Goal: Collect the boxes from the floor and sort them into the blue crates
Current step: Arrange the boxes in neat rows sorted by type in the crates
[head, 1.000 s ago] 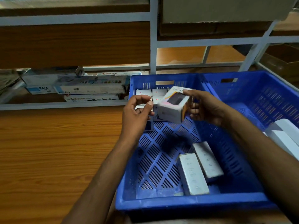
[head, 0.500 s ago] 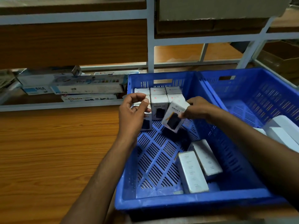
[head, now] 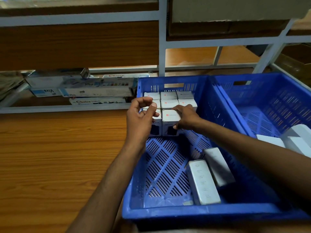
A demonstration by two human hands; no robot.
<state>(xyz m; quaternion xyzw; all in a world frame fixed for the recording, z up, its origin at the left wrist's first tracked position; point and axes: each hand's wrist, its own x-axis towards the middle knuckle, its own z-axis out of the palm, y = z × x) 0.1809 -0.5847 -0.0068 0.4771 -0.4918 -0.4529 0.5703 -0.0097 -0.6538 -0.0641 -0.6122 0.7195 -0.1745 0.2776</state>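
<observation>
A blue crate [head: 168, 216] stands on the wooden floor in front of me. At its far end several small white boxes [head: 168, 95] stand in rows. My right hand [head: 186, 117] holds one small white box [head: 170, 118] set down upright in the front row, fingers over its top and thumb at its side. My left hand [head: 140, 120] hovers above the crate's left wall, fingers loosely curled and holding nothing, just left of that row. Two long white boxes [head: 204, 181] lie flat near the crate's front.
A second blue crate [head: 262, 91] stands to the right with white boxes [head: 297, 140] at its near side. A grey metal shelf frame [head: 161, 39] rises behind. Long printed cartons [head: 96, 89] are stacked on the low shelf at the left.
My right hand has carried the small white box down from above the crate and set it upright into the front row. My left hand stayed in place.
</observation>
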